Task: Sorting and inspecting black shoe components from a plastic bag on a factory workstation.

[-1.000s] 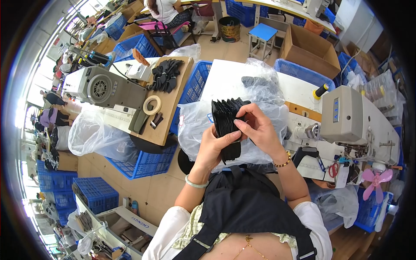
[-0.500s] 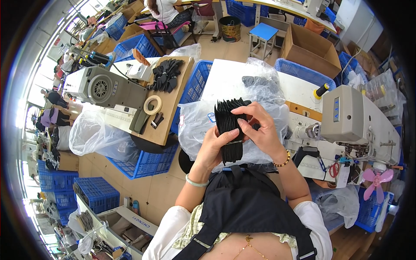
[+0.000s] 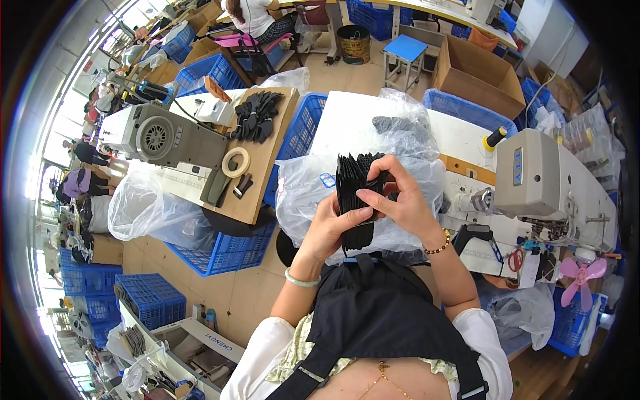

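A thick stack of thin black fabric pieces (image 3: 351,187) stands on edge between my two hands, its layers fanned apart at the top. My left hand (image 3: 335,223) wraps round the lower part of the stack, the thumb pressed across its front. With thumb and fingers bent, my right hand (image 3: 399,200) grips the stack's upper right side. What the pieces are cut for cannot be made out. Under the hands lies a clear plastic bag (image 3: 300,193) on the white table (image 3: 350,120).
To the right stands a sewing machine (image 3: 533,173) with black thread (image 3: 494,139) behind it and red-handled scissors (image 3: 515,260) in front. At left, another machine (image 3: 163,137) adjoins a wooden board (image 3: 277,133) bearing black pieces and a tape roll (image 3: 236,162). Blue crates (image 3: 227,250) flank the table.
My right hand's fingers have shifted along the top of the stack, and its upper layers are spread differently. The left hand keeps its hold almost unmoved.
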`<action>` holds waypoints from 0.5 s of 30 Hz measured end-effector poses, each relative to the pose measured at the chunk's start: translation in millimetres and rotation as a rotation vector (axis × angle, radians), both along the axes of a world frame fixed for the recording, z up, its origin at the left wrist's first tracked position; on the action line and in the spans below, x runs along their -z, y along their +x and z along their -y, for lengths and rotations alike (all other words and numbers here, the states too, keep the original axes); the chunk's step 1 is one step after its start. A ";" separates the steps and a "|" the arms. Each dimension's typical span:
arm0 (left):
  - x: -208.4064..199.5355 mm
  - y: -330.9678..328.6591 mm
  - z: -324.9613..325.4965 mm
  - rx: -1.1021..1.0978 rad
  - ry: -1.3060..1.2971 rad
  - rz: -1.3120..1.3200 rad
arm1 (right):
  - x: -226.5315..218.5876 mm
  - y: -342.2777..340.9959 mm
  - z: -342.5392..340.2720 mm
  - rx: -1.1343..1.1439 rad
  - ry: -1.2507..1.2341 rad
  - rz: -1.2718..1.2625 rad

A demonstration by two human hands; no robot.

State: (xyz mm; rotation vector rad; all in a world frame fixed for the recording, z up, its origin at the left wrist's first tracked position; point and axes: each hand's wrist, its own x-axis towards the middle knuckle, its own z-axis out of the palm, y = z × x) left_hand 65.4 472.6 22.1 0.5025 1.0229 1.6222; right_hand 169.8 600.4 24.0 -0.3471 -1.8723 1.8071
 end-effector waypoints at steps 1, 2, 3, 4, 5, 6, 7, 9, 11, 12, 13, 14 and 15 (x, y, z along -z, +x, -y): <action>0.2 -0.1 0.1 0.002 0.007 0.002 | -1.5 0.1 0.0 -0.016 -0.032 -0.003; 0.0 -0.1 0.3 0.002 0.006 0.003 | -2.1 0.2 0.0 -0.033 -0.065 -0.007; -0.1 -0.1 0.6 0.007 0.004 -0.011 | -1.8 0.4 0.2 -0.033 -0.065 -0.006; -0.4 0.0 0.5 0.014 0.003 -0.024 | -1.5 1.1 0.4 -0.034 -0.089 0.003; 0.9 -0.8 0.9 0.016 0.003 -0.023 | -1.0 1.7 0.4 -0.035 -0.112 0.012; 3.6 -2.1 1.8 0.027 -0.004 -0.023 | 2.1 1.3 0.2 -0.032 -0.112 0.012; 5.4 -2.6 3.3 0.031 -0.012 -0.023 | 7.6 -0.8 0.5 0.033 0.004 -0.041; 3.5 0.5 4.7 0.015 0.001 0.006 | 8.8 -2.5 1.8 0.096 0.120 -0.095; 3.2 2.0 5.7 -0.004 0.017 0.035 | 2.6 -4.5 4.8 0.197 0.311 -0.143; 3.6 2.5 6.0 -0.009 0.026 0.038 | 2.4 -4.0 4.7 0.193 0.312 -0.142; 3.8 2.4 5.8 -0.013 0.036 0.040 | 2.4 -2.9 3.2 0.179 0.373 -0.122; 3.8 1.9 5.8 -0.016 0.039 0.041 | 2.5 -2.1 1.9 0.165 0.433 -0.101; 3.8 1.2 5.9 -0.007 0.037 0.045 | 3.5 -2.3 1.3 0.161 0.434 -0.101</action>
